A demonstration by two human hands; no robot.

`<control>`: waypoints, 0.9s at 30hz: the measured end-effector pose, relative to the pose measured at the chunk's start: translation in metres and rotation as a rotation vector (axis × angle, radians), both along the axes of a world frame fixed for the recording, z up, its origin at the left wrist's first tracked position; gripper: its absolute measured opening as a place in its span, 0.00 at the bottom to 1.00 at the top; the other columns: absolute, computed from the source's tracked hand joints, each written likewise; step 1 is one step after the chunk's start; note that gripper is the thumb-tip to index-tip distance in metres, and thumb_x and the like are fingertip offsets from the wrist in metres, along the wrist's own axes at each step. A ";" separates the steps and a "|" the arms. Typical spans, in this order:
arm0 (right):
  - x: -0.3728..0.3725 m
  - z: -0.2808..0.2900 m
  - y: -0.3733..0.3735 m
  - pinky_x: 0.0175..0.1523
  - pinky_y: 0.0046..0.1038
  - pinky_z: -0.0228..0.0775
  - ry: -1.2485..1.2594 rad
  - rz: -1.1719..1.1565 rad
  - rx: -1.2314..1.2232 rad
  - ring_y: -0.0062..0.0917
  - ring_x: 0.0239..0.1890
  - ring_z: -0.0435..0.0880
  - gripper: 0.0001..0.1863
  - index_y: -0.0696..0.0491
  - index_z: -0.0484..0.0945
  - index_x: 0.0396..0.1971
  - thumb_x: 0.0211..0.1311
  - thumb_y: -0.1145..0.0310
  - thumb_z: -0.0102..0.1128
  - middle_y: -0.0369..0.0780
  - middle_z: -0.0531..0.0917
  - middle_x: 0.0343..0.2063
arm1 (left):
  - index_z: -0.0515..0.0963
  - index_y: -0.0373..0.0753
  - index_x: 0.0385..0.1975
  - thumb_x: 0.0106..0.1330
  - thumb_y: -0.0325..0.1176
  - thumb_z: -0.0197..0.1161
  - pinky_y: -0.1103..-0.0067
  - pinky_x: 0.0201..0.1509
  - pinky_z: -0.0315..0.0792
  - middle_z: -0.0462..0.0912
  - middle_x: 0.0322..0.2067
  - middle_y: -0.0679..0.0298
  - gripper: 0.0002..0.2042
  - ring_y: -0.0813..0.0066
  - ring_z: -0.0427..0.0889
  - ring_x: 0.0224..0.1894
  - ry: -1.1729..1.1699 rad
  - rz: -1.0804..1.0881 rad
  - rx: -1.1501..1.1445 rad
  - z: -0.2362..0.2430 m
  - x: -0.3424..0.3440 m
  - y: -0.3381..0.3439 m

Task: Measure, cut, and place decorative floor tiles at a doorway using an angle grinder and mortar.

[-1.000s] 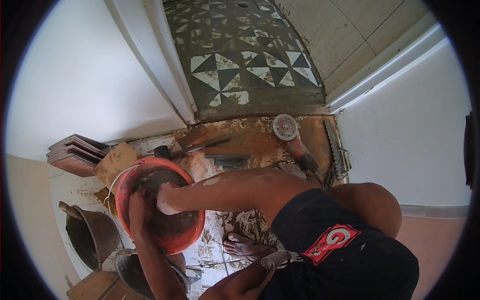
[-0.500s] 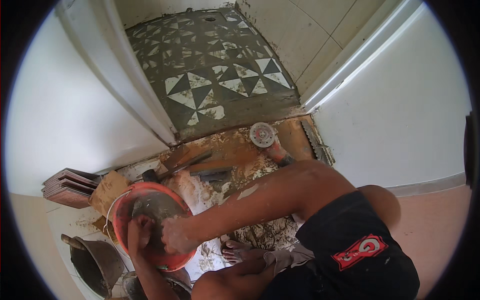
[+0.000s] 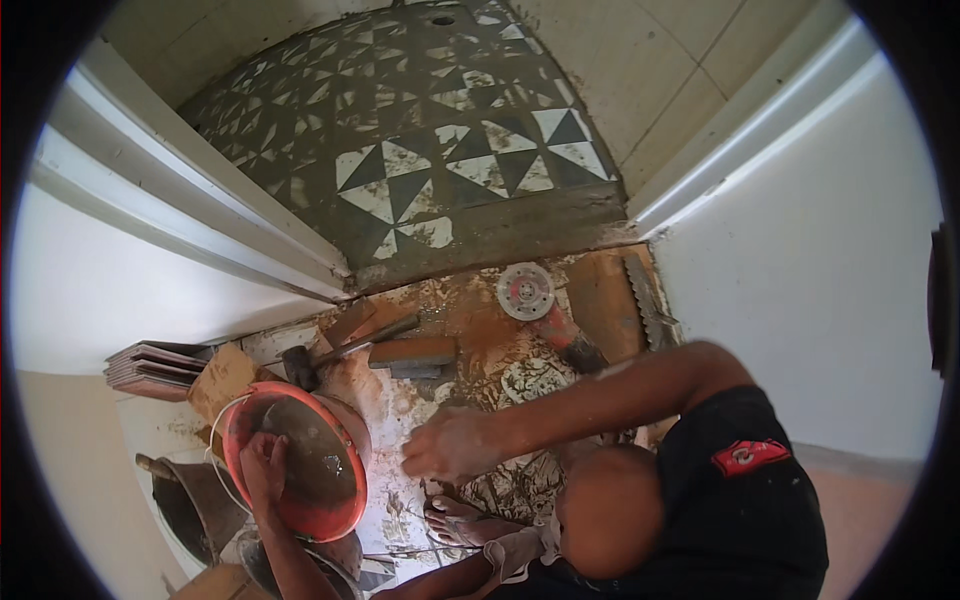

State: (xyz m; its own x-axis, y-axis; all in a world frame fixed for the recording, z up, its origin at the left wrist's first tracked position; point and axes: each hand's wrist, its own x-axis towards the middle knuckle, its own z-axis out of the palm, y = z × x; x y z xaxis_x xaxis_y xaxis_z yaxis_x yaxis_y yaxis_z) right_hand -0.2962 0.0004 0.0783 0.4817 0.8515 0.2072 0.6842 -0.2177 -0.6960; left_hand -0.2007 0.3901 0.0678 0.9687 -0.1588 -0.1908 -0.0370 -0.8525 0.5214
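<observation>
A red bucket [image 3: 360,475] with cloudy grey water in it stands at the lower left. Inside its left rim is my left hand [image 3: 264,466], above the water. Its fingers are bent together, and I cannot make out whether anything is between them. My right hand [image 3: 455,446] hangs over the mud-stained floor to the right of the bucket, apart from it. The fingers curl downward and hide whatever they may hold; pale residue coats the skin.
An angle grinder with a round disc [image 3: 526,291] lies ahead, near a notched trowel [image 3: 650,305]. A hammer [image 3: 300,367] and cut tile pieces [image 3: 412,352] lie beyond the bucket. Stacked tiles [image 3: 155,369] and a dark pail [image 3: 190,510] stand left. Smeared patterned floor tiles [image 3: 400,185] lie past the doorway.
My right hand has come out of the bucket and moved right over the floor. My left hand stays at the bucket's left side. The view has shifted slightly.
</observation>
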 end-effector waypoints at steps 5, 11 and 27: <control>-0.045 -0.057 -0.012 0.52 0.43 0.78 0.357 -0.335 -0.262 0.45 0.47 0.85 0.26 0.51 0.76 0.53 0.67 0.46 0.60 0.45 0.84 0.44 | 0.80 0.34 0.33 0.71 0.31 0.66 0.77 0.32 0.71 0.81 0.24 0.65 0.08 0.78 0.77 0.25 -0.039 0.137 -0.111 0.001 -0.017 0.009; -0.028 -0.075 -0.014 0.63 0.41 0.73 0.435 -0.156 -0.298 0.48 0.59 0.81 0.31 0.50 0.75 0.61 0.72 0.40 0.52 0.48 0.84 0.53 | 0.82 0.34 0.36 0.73 0.34 0.64 0.78 0.32 0.73 0.81 0.24 0.65 0.09 0.79 0.78 0.26 -0.114 0.212 0.007 0.048 -0.031 -0.007; -0.019 -0.066 0.013 0.34 0.35 0.76 0.511 -0.335 -0.178 0.33 0.26 0.84 0.22 0.52 0.83 0.45 0.65 0.48 0.68 0.40 0.83 0.25 | 0.83 0.33 0.35 0.70 0.45 0.65 0.69 0.36 0.76 0.84 0.25 0.55 0.17 0.63 0.83 0.27 -0.358 0.583 -0.138 0.063 0.062 0.078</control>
State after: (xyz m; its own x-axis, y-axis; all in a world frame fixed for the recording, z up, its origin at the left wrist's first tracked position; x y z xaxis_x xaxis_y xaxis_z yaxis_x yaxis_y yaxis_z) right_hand -0.3154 0.0129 0.0121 0.7286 0.6378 -0.2499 0.1502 -0.5047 -0.8501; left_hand -0.1384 0.4682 0.1306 0.9030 0.4060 0.1408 0.2164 -0.7127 0.6673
